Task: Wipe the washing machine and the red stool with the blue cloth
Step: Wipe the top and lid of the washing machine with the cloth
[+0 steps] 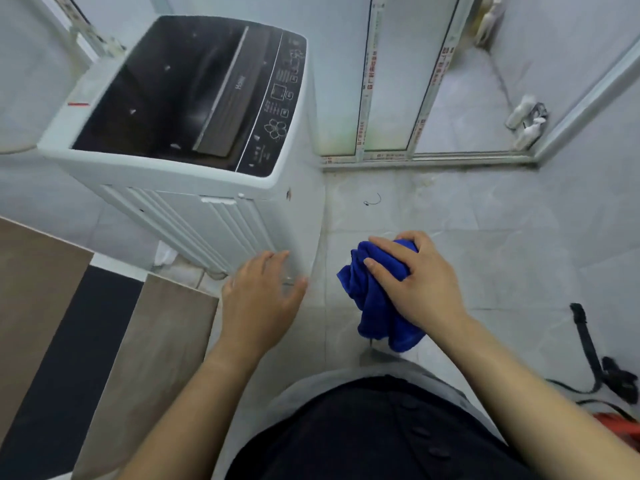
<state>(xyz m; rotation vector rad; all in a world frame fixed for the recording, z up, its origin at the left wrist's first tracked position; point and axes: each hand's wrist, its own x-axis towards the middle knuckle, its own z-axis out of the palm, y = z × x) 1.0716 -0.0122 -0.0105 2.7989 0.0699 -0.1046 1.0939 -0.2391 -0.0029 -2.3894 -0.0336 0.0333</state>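
The white top-load washing machine (214,216) with a dark glass lid stands at upper left. My right hand (419,278) is shut on the bunched blue cloth (374,306), held in the air to the right of the machine's near corner. My left hand (259,296) is open, fingers spread, close to the machine's lower front corner; whether it touches is unclear. A sliver of red-orange (623,427) shows at the lower right edge, perhaps the red stool.
A sliding glass door frame (415,157) runs along the far side, with white bottles (526,123) behind it. A black strap and cables (595,362) lie on the tiled floor at right. A brown and dark panel (69,341) lies at left.
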